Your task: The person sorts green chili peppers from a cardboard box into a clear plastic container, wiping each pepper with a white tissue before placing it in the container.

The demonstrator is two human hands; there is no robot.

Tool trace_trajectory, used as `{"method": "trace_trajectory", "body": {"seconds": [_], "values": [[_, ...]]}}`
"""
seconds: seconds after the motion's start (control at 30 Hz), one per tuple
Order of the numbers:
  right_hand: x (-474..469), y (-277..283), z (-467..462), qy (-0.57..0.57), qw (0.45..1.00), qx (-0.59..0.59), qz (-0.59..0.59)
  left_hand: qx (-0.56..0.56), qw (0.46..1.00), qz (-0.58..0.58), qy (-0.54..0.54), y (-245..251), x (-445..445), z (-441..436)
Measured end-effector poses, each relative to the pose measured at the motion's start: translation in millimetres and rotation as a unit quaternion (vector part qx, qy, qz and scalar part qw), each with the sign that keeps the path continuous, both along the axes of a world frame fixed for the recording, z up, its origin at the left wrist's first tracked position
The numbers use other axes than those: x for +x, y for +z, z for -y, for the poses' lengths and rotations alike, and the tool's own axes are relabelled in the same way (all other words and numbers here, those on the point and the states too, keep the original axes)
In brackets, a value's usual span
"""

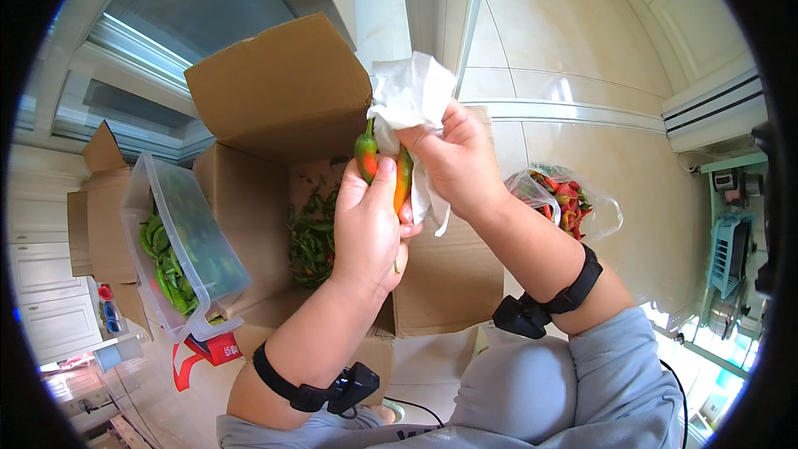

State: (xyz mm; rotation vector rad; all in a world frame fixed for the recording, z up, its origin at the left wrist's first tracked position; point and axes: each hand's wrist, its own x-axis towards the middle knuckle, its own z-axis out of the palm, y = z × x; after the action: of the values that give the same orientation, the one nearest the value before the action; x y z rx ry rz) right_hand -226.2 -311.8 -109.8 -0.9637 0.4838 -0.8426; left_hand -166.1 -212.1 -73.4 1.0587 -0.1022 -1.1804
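Observation:
My left hand (371, 234) grips a few chili peppers. One is green turning orange (366, 153); beside it an orange-and-green pepper (404, 181) shows between the two hands. A thin stem pokes out below the left fingers. A crumpled white paper tissue (414, 93) is pinched in my right hand (458, 162), draping down beside the peppers. Both hands are over an open cardboard box (243, 199), with green chilies (312, 234) lying inside, partly hidden by my left hand and forearm.
Left of the box, a clear plastic bin (215, 255) holds green chilies (165, 255). On the tiled floor at right lies a clear plastic bag (608, 215) of red chilies (570, 199). A red bag (221, 349) is at lower left; a green rack (711, 237) stands far right.

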Motion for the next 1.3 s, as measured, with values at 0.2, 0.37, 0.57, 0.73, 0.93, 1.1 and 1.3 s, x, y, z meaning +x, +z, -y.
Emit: {"method": "trace_trajectory", "body": {"seconds": [0.2, 0.37, 0.57, 0.73, 0.93, 1.1, 1.3], "values": [[-32, 24, 41, -0.082, 0.996, 0.029, 0.035, 0.034, 0.999, 0.023, 0.004, 6, -7, 2], [-39, -5, 11, -0.002, 0.881, -0.46, -0.108, 0.049, 0.993, -0.085, -0.065, -4, -15, 17], [-109, -5, 89, -0.237, 0.905, -0.25, -0.25, 0.072, 0.978, -0.097, -0.168, -14, -54, 15], [-189, 15, 107, -0.387, 0.908, -0.114, -0.116, 0.157, 0.943, -0.052, -0.288, -31, -115, 38], [-200, 3, 98, -0.345, 0.916, -0.111, -0.17, 0.205, 0.902, 0.135, -0.356, -42, -163, 95], [-193, 11, 78, -0.235, 0.937, -0.149, -0.212, 0.025, 0.936, 0.001, -0.351, -21, -133, 77], [-109, 36, 5, -0.041, 0.967, -0.202, -0.151, -0.128, 0.946, 0.214, -0.208, 4, -61, 24]]}}
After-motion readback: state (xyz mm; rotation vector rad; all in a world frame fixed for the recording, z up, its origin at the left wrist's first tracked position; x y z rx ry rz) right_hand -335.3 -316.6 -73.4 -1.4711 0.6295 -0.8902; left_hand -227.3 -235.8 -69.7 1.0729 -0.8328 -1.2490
